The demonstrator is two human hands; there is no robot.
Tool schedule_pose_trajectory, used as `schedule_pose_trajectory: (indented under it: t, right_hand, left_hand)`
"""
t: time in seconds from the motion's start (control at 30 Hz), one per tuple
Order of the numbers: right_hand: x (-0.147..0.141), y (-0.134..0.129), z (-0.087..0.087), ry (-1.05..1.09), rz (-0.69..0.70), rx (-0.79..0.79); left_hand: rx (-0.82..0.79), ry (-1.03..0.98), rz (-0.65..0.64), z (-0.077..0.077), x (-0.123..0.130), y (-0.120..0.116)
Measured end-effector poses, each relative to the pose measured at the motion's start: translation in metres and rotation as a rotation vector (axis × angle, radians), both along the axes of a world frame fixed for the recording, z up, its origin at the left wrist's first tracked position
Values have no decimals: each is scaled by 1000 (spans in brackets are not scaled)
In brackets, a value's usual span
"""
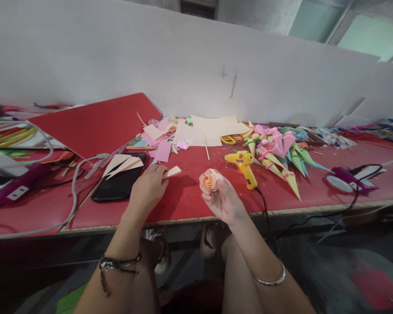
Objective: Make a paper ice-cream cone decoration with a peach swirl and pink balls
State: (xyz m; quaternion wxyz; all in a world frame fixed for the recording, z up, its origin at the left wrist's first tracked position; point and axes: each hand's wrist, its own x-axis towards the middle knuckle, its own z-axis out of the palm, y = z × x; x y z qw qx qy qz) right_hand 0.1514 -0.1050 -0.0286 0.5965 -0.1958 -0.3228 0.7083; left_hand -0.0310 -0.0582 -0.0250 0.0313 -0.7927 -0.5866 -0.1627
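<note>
My right hand [224, 198] holds a peach paper rose [210, 181] above the red table, its layered petals facing up and toward the left. My left hand [149, 187] pinches a small cream paper strip [172, 172] between thumb and fingers, low over the table. Beside that hand, cream petal-shaped paper pieces [124, 163] lie on a black phone [113, 189]. A yellow glue gun [244, 165] rests on the table just right of the rose, with its nozzle to the left.
Pink and yellow paper cones [278, 150] are heaped at right. Cream sheets [212, 128], a thin stick [206, 146] and paper scraps [163, 150] lie at the back. A red board [94, 120] leans at left. Purple devices [356, 179] and cables occupy both sides.
</note>
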Motion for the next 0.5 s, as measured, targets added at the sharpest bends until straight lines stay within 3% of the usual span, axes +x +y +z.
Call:
schedule_pose_trajectory:
  t: [0.27,0.5]
  right_hand:
    - [-1,-1,0,-61,-14,59]
    - [-2,-1,-2,-98,-102,52]
  left_hand:
    - [-70,-305,-135,4,10,-3]
    - [-7,-527,-244,16,22,-16]
